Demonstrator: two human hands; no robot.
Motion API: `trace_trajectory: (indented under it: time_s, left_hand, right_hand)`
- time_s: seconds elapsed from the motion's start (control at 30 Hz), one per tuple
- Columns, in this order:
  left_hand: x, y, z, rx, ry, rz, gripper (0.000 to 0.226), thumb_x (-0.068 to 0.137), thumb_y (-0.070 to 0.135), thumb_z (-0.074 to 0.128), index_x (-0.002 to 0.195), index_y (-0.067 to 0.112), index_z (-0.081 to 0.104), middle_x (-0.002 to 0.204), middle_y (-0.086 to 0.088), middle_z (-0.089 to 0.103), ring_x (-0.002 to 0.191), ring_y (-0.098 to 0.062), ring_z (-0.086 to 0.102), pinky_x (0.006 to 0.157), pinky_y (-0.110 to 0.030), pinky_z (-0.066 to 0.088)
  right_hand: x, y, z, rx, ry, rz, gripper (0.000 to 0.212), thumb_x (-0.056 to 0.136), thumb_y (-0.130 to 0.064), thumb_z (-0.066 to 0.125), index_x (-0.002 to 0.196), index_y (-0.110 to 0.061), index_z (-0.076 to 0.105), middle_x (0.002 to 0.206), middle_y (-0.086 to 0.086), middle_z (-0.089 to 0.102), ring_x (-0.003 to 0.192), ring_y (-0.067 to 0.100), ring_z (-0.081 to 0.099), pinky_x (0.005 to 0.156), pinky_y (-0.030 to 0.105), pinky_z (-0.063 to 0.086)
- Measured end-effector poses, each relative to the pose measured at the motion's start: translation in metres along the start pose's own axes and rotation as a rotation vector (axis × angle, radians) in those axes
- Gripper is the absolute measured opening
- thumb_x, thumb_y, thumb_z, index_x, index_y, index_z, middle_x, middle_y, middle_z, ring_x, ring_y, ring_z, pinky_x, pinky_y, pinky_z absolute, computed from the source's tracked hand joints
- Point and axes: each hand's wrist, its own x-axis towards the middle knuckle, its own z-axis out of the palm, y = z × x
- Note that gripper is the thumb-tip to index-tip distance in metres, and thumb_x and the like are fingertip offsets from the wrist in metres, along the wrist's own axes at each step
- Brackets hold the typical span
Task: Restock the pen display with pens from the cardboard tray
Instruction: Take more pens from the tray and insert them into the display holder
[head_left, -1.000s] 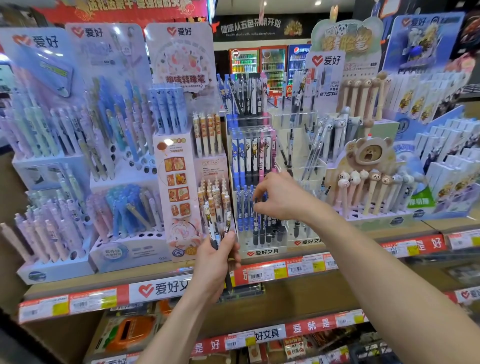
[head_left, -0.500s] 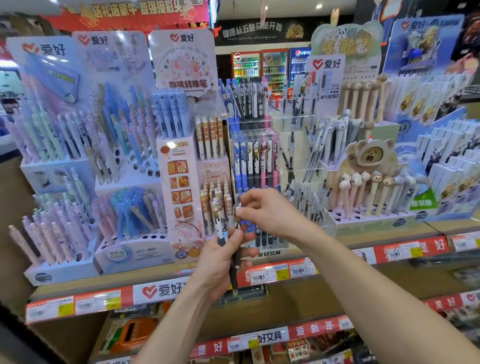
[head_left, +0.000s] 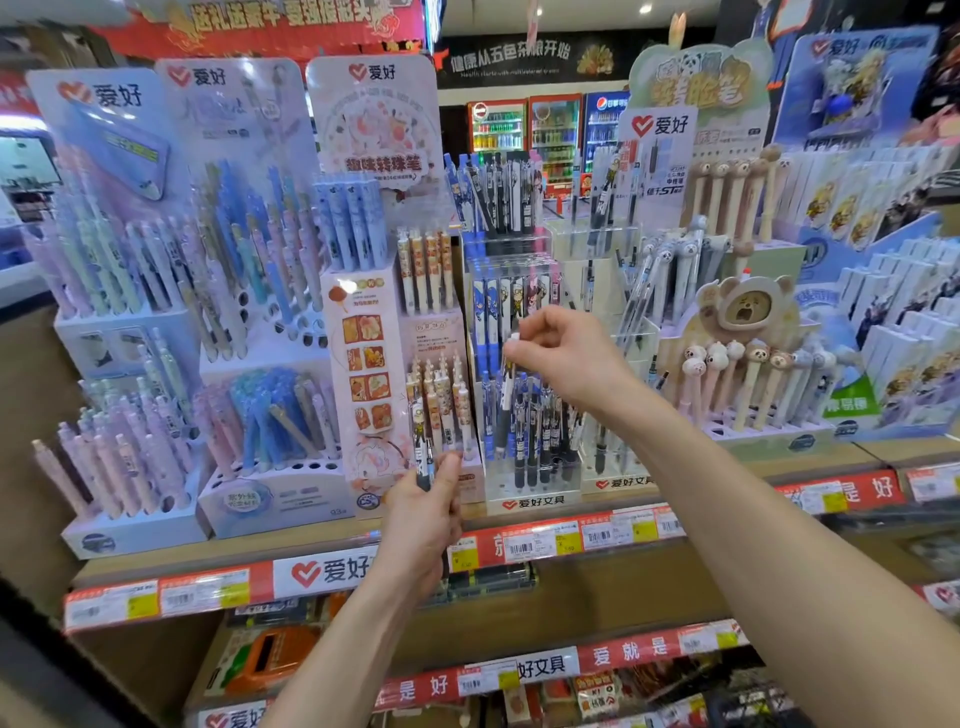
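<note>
The clear acrylic pen display (head_left: 535, 493) stands on the shelf in the middle, with dark and blue pens upright in its bottom tier. My right hand (head_left: 566, 353) pinches the top of a white-and-black pen (head_left: 508, 400) and holds it upright over that bottom tier. My left hand (head_left: 423, 525) is lower and to the left, closed around a small bunch of pens (head_left: 422, 447) that stick up out of the fist. The cardboard tray is not in view.
Pastel pen racks (head_left: 156, 364) fill the left of the shelf. A pink food-print pen stand (head_left: 363, 374) sits just left of the acrylic display. A bear-topped pen stand (head_left: 748, 364) is on the right. Red price strips (head_left: 571, 540) line the shelf edge.
My right hand went from the display's bottom tier to my left hand, took one pen from the bunch, and has lifted it up and right over the display. The left hand stayed low.
</note>
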Motion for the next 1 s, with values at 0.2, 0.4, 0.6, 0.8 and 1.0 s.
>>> trace_trajectory:
  time_s: [0.2, 0.4, 0.6, 0.8, 1.0]
  left_hand:
    - [0.000, 0.003, 0.002, -0.044, -0.006, 0.040, 0.051, 0.100, 0.038, 0.056, 0.139, 0.010, 0.040, 0.060, 0.001, 0.040, 0.049, -0.011, 0.030, 0.044, -0.026, 0.024]
    - [-0.001, 0.004, -0.001, -0.200, -0.040, -0.004, 0.022, 0.103, 0.022, 0.048, 0.121, 0.010, 0.048, 0.059, 0.000, 0.044, 0.046, -0.013, 0.033, 0.040, -0.025, 0.023]
    - [-0.003, 0.005, -0.003, -0.163, -0.051, 0.047, 0.011, 0.105, 0.020, 0.044, 0.104, 0.011, 0.050, 0.062, -0.001, 0.050, 0.050, -0.015, 0.040, 0.043, -0.027, 0.032]
    - [-0.006, 0.003, -0.006, -0.071, -0.046, 0.112, 0.019, 0.107, 0.024, 0.042, 0.112, 0.014, 0.057, 0.074, -0.003, 0.058, 0.062, -0.015, 0.053, 0.060, -0.032, 0.044]
    - [-0.008, 0.003, -0.006, -0.102, -0.046, 0.105, 0.021, 0.107, 0.021, 0.041, 0.116, 0.015, 0.059, 0.076, -0.001, 0.065, 0.068, -0.017, 0.059, 0.067, -0.035, 0.050]
  right_hand:
    - [0.008, 0.003, 0.005, -0.158, 0.074, -0.061, 0.020, 0.089, -0.031, 0.071, 0.103, -0.017, 0.066, 0.091, -0.004, 0.071, 0.087, 0.012, 0.068, 0.084, 0.035, 0.058]
    - [0.011, 0.012, 0.016, -0.270, 0.020, -0.051, 0.013, 0.088, -0.030, 0.071, 0.092, -0.022, 0.063, 0.085, -0.007, 0.070, 0.081, 0.009, 0.068, 0.070, 0.026, 0.052]
    - [0.011, 0.015, 0.019, -0.287, -0.018, -0.054, 0.013, 0.086, -0.029, 0.073, 0.091, -0.021, 0.064, 0.085, -0.006, 0.071, 0.081, 0.010, 0.068, 0.073, 0.028, 0.056]
    - [0.013, 0.014, 0.016, -0.323, 0.014, -0.067, 0.016, 0.086, -0.031, 0.074, 0.094, -0.021, 0.065, 0.086, -0.006, 0.071, 0.081, 0.010, 0.068, 0.075, 0.030, 0.058]
    - [0.017, 0.018, 0.018, -0.398, 0.038, -0.042, 0.010, 0.085, -0.026, 0.069, 0.090, -0.020, 0.063, 0.081, -0.006, 0.069, 0.078, 0.016, 0.069, 0.077, 0.044, 0.060]
